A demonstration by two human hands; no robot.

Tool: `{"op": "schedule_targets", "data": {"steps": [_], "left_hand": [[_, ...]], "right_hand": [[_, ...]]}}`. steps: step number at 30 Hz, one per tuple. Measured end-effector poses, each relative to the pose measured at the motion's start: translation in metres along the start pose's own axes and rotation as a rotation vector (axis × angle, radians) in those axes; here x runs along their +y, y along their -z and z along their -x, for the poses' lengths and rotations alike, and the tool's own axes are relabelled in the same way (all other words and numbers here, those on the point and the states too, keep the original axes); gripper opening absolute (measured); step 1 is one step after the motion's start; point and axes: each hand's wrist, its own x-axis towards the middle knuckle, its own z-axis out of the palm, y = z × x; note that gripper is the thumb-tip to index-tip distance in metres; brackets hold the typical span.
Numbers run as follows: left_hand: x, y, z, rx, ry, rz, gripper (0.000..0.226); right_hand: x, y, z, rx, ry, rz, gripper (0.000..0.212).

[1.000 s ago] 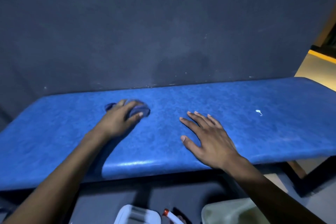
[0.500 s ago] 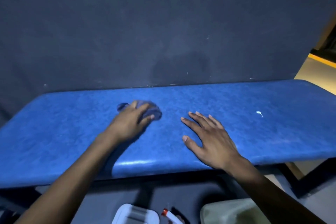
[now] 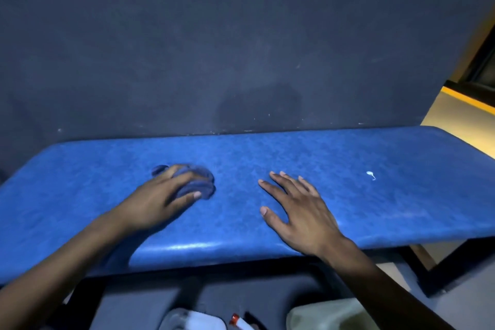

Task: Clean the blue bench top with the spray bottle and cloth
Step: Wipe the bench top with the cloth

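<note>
Pressing down on a bunched blue cloth [image 3: 199,182], the left hand [image 3: 158,199] lies on the left-centre of the blue bench [image 3: 348,206], its fingers curled over the top of the cloth and the thumb stretched along the near side of it. The cloth is crumpled into a small mound and shows past the fingertips on the far and right sides; it is blurred, so its folds cannot be made out. The right hand [image 3: 302,211] lies flat on the padding just to the right, palm down, fingers spread and holding nothing, a strip of bare bench between it and the cloth. Both forearms reach in from the near edge. Well to the right of the right hand, a small white smear [image 3: 371,175] sits on the bench. A dark wall [image 3: 241,48] rises directly behind the far edge. Below the near edge, at the bottom of the view, the red-and-white nozzle of the spray bottle [image 3: 238,321] pokes up between a white container [image 3: 192,320] on its left and a pale container [image 3: 321,315] on its right, all apart from the hands.
</note>
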Motion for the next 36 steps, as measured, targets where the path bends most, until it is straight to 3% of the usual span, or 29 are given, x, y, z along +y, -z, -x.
{"op": "schedule_targets", "data": {"steps": [3,5,7,11,16,21,24,27,30,36], "left_hand": [[-0.03,-0.012,-0.049,0.071,0.223,-0.074,0.056],[-0.026,-0.026,-0.083,0.112,0.383,-0.088,0.05],[0.0,-0.037,-0.103,0.122,0.406,-0.065,0.049],[0.043,-0.047,-0.083,0.101,0.332,-0.013,0.065],[0.064,-0.031,-0.021,0.029,0.098,0.012,0.05],[0.091,-0.009,-0.004,0.195,0.106,0.103,0.041],[0.12,-0.008,-0.031,0.317,0.141,0.171,0.036],[0.159,-0.02,-0.082,0.367,0.112,0.208,0.036],[0.206,-0.05,-0.138,0.317,0.054,0.242,0.039],[0.281,-0.132,-0.231,0.083,-0.032,0.211,0.066]], "right_hand": [[0.001,-0.001,-0.001,0.003,-0.006,0.004,0.064],[0.001,0.0,0.0,-0.003,-0.004,0.005,0.064],[0.002,0.0,0.0,-0.005,0.005,0.001,0.063],[0.001,0.005,0.0,0.001,0.009,0.005,0.063],[-0.006,0.014,0.005,-0.032,0.019,0.003,0.068],[0.028,0.048,0.047,0.115,-0.039,-0.048,0.06],[0.104,0.068,0.078,0.203,-0.227,-0.001,0.063],[0.173,0.085,0.095,0.113,-0.448,0.061,0.082],[0.199,0.082,0.099,0.058,-0.458,0.109,0.087],[0.206,0.066,0.098,0.207,-0.42,0.16,0.074]]}}
